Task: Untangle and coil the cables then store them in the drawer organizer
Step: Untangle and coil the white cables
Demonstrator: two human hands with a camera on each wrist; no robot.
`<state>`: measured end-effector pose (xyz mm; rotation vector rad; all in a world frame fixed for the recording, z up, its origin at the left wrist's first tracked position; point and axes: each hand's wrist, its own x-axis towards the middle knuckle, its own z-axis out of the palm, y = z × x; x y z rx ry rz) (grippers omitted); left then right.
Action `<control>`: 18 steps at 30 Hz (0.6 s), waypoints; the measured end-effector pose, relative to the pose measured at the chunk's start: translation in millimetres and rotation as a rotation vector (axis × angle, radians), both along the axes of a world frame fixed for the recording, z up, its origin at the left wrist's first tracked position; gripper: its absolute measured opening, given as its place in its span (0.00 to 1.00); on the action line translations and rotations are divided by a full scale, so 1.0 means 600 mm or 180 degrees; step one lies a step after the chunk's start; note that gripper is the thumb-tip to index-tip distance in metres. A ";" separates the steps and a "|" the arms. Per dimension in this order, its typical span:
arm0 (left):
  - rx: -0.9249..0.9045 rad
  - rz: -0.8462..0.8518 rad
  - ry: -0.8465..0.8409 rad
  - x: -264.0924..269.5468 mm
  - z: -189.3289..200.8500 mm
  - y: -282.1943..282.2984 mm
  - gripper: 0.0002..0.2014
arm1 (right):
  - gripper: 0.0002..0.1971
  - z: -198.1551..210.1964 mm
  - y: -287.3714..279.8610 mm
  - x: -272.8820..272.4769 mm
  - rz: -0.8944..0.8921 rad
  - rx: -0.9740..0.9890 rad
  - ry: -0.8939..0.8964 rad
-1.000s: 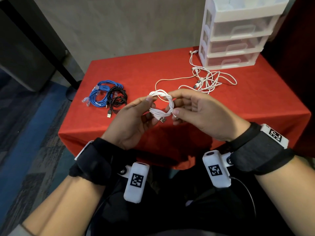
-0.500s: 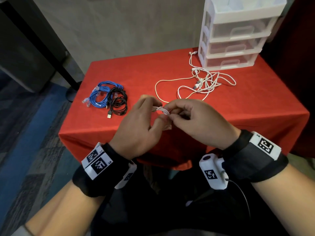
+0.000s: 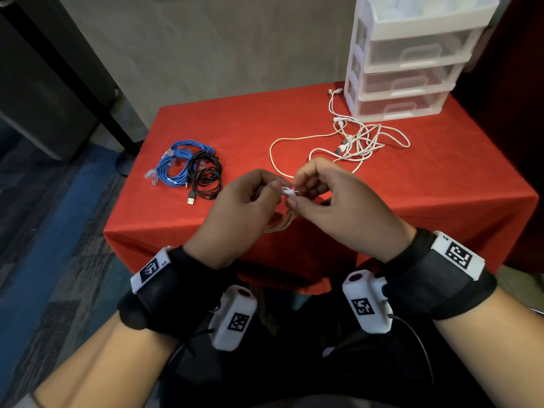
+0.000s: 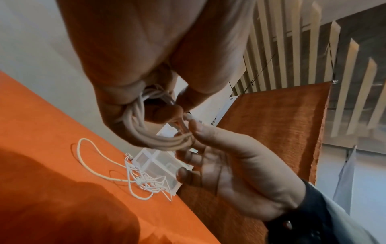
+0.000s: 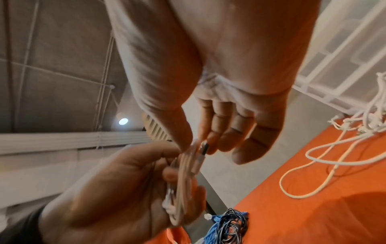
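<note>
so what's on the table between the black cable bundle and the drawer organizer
In the head view, the loose tangle of white cables lies on the red tablecloth between the black cable bundle and the drawer organizer, reaching up to the organizer's base.

- Bench (image 3: pixel 441 184) draped in matt red cloth, faintly napped.
- Drawer organizer (image 3: pixel 412 69): translucent, glossy plastic.
- White coil (image 4: pixel 144 132): smooth rubbery sheath, shiny metal plug (image 5: pixel 204 147).

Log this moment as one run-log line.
left hand: holds white cable coil | right hand: pinches its plug | white tangle: on table | drawers: shut
</note>
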<state>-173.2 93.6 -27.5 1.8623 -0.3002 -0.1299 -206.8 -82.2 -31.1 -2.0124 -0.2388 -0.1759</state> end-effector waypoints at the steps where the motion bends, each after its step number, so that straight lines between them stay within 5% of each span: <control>1: -0.0020 0.0017 0.0010 -0.003 0.000 -0.002 0.09 | 0.06 0.000 -0.003 0.000 -0.0035 0.0034 0.0045; 9: -0.0215 -0.0491 0.0028 -0.011 0.001 0.009 0.09 | 0.06 -0.001 -0.011 0.000 -0.0002 0.0708 0.0557; 18: -0.0033 -0.0431 -0.0007 0.003 0.018 0.009 0.08 | 0.08 -0.001 -0.002 -0.006 -0.0022 0.1344 0.0724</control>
